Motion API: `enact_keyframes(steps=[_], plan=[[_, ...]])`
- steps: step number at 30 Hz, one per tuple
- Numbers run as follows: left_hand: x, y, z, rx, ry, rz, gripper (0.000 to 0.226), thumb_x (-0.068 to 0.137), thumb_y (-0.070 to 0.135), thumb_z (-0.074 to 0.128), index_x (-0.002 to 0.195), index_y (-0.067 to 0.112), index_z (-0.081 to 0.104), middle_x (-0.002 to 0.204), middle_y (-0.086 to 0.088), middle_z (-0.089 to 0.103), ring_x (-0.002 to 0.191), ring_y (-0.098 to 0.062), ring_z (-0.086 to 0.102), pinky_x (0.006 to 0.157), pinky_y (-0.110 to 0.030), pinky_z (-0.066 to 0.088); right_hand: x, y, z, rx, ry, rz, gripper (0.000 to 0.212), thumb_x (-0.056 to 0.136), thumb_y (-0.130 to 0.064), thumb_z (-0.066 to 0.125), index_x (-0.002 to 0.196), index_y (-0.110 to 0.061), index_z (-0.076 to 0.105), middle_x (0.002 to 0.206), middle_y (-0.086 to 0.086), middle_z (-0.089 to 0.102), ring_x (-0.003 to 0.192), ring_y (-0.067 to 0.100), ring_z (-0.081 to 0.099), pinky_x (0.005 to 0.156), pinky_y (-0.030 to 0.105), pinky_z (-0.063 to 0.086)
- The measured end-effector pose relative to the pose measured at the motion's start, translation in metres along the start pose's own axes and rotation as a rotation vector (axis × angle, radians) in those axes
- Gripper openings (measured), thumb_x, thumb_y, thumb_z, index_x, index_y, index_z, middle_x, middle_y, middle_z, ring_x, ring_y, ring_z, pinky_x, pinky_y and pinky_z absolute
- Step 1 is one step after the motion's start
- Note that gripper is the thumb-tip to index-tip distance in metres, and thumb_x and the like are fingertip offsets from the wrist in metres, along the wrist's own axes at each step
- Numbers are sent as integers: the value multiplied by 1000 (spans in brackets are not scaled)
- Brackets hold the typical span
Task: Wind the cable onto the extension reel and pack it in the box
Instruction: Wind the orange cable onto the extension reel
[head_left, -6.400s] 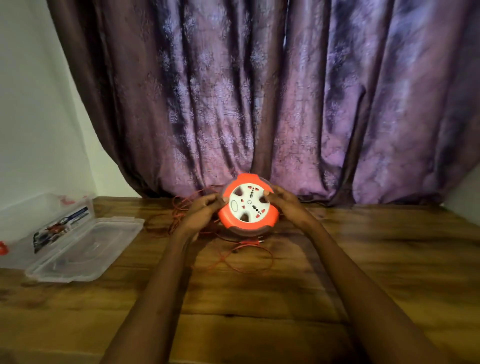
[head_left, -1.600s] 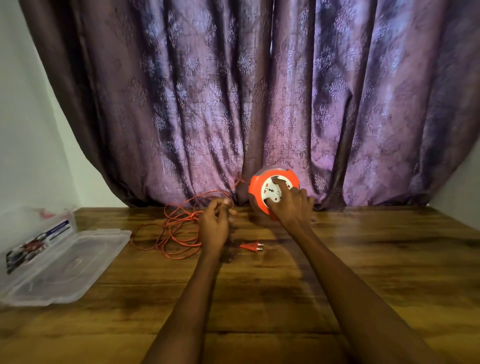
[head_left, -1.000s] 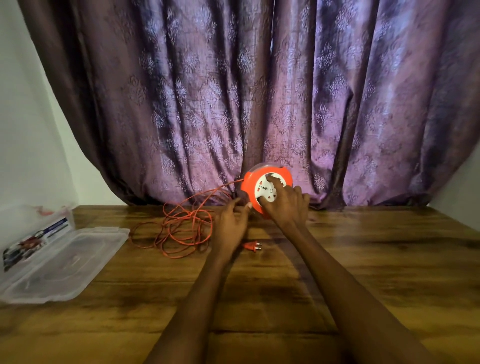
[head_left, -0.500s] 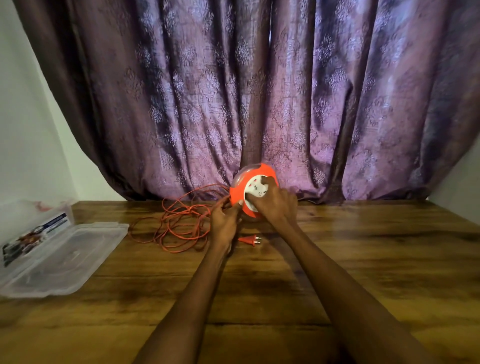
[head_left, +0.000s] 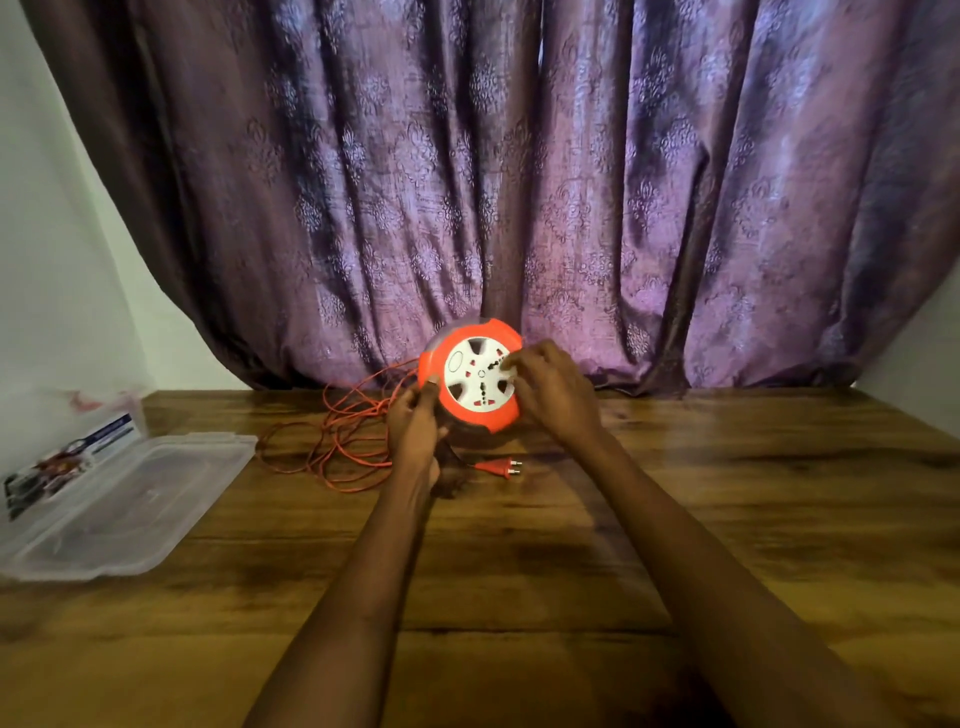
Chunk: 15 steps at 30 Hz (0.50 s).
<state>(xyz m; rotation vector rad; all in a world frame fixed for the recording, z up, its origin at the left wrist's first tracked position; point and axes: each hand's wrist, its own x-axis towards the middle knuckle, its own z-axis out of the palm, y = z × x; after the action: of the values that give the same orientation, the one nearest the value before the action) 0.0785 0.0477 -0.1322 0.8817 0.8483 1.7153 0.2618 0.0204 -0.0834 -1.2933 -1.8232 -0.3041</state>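
Purple patterned curtains (head_left: 519, 182) hang behind a brown wood-grain table (head_left: 675, 519). A round orange extension reel with a white socket face (head_left: 478, 382) stands on edge at the far middle of the table, face toward the camera. The right hand (head_left: 558, 392) rests on the reel's right side, fingertips (head_left: 511, 364) pressed on the white face. The left hand (head_left: 415, 428) is at the reel's lower left edge, fingers pinched together on the thin orange cable (head_left: 337, 441). Most of the cable lies in loose loops on the table left of the reel. An orange two-pin plug (head_left: 498, 466) lies flat just in front of the reel. A clear plastic box with hinged lid (head_left: 119, 504) lies open at the table's left edge, well apart from the reel.
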Motion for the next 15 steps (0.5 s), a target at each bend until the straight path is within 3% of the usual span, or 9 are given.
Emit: enact_keyframes(steps=[2,5,10,13,15], plan=[[3,3,-4,19,-10,-12,12,95,27,66,91,16,72,80,4,78,69,-9,71,52,-23,57,3,5,-3,-150,-77,-376,31,81,-19,67,109,-32,71,121,5,61,108,30,56,83,39,42],[4,2,-6,37,-22,-7,12,96,22,65,89,14,71,70,4,76,59,-7,68,50,-22,54,10,2,-12,-351,-263,-570,43,78,-25,63,119,-38,65,137,5,55,123,31,50,88,41,38],[3,-6,-4,84,-72,17,16,94,24,67,82,16,74,76,-1,76,68,-19,65,70,-34,55,10,-1,-20,-566,-284,-636,48,86,-29,48,130,-45,56,142,10,53,121,31,52,89,45,40],[-1,-9,1,59,-113,24,15,93,27,69,92,12,74,78,0,76,63,-13,68,57,-29,57,11,1,-16,-663,-255,-592,50,86,-30,58,132,-48,53,132,12,59,113,33,56,87,43,40],[-6,-12,8,11,-120,17,23,93,24,69,107,5,70,86,-3,77,70,-15,70,60,-31,59,12,-1,-14,-683,-212,-467,56,79,-38,65,133,-47,53,116,10,67,104,33,59,84,42,40]])
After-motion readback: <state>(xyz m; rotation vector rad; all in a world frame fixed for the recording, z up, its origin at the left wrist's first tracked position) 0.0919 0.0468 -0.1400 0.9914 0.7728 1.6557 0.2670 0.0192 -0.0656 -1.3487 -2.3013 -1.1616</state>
